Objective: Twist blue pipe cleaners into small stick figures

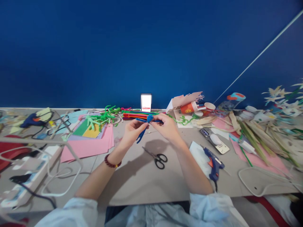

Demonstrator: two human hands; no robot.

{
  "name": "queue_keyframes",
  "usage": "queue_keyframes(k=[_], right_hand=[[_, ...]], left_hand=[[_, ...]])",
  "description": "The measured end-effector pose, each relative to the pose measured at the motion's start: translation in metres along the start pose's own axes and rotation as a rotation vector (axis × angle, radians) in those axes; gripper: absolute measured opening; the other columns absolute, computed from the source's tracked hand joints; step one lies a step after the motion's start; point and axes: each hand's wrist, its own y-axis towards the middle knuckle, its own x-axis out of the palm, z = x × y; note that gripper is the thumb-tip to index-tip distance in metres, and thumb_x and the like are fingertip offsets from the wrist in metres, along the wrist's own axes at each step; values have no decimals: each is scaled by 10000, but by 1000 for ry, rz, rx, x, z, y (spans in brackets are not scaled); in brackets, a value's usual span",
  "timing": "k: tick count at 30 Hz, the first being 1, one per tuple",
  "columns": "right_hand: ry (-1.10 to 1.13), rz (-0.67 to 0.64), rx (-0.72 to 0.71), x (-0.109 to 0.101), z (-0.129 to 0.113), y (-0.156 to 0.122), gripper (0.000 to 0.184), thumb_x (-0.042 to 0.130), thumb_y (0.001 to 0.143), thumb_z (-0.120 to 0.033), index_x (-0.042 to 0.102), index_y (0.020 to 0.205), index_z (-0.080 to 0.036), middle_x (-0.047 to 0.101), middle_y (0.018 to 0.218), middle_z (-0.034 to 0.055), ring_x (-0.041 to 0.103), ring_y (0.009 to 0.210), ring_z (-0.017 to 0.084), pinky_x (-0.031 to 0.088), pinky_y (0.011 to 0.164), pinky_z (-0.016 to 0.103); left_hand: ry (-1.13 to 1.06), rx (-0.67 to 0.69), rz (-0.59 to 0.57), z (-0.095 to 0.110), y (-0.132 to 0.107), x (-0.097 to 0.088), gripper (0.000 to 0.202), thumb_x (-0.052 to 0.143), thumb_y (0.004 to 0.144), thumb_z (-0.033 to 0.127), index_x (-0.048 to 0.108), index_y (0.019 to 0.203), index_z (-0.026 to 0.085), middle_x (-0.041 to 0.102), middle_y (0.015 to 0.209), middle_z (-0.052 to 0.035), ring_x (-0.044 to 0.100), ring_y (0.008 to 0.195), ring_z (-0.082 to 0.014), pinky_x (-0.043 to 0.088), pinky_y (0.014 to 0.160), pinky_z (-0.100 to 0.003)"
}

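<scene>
Above the grey table [142, 183] my left hand [132, 132] and my right hand [167, 126] meet around a blue pipe cleaner [149, 119]. Its middle is wound into a small knot between my fingertips. One end sticks out to the right, another hangs down by my left fingers. Both hands pinch it. A dark red bead bracelet [112, 162] sits on my left wrist.
Black-handled scissors [157, 157] lie just below my hands. A blue glue gun [213, 162] rests on white paper at the right. Pink and coloured paper sheets [90, 145], green pipe cleaners [104, 118] and a bundle of coloured ones [134, 114] lie behind. Cables and a power strip [26, 176] are at left.
</scene>
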Motion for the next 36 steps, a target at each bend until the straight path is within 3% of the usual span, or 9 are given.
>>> queue_keyframes(k=[6,10,13,19,28,33,36], right_hand=[[-120,1,-43,3,3,-1,102,581,753,-176,674,796,-180,629,795,21,533,622,112,416,602,231],[-190,-19,-82,1,0,-1,130,555,775,-161,675,807,-198,671,841,21,569,688,134,427,669,252],[-248,-26,-115,1,-2,-2,147,541,790,-158,677,808,-211,683,861,25,598,799,167,434,724,274],[-287,-10,-128,5,0,-2,173,529,797,-155,681,842,-227,689,903,34,607,889,196,456,775,306],[-207,88,-151,13,2,-3,130,556,817,-222,683,841,-210,692,842,42,613,831,181,479,729,298],[-111,97,-183,17,5,-2,126,563,811,-218,687,821,-200,701,857,52,622,822,177,480,702,280],[-28,81,-122,14,2,-1,116,579,795,-221,690,773,-195,704,806,42,621,749,159,471,650,260]], left_hand=[[372,266,-36,1,4,-7,117,684,668,250,669,743,162,699,768,-42,642,753,-169,517,747,-289],[451,242,-131,8,4,-10,129,659,711,270,686,772,159,706,798,-55,639,766,-180,512,706,-277],[368,167,-168,11,3,-9,170,679,705,285,697,811,154,718,825,-62,655,781,-192,523,727,-289],[221,100,-113,9,2,-4,210,716,681,323,703,787,143,723,779,-62,674,752,-200,539,743,-310],[-159,-108,6,-1,7,-3,243,791,584,295,673,723,135,706,714,-33,673,670,-170,539,792,-350],[-334,-188,41,-4,9,-2,235,807,557,269,640,665,146,677,656,4,643,612,-112,537,771,-289],[-376,-216,14,-4,10,-3,239,811,557,274,638,661,148,666,643,15,631,601,-95,532,744,-253]])
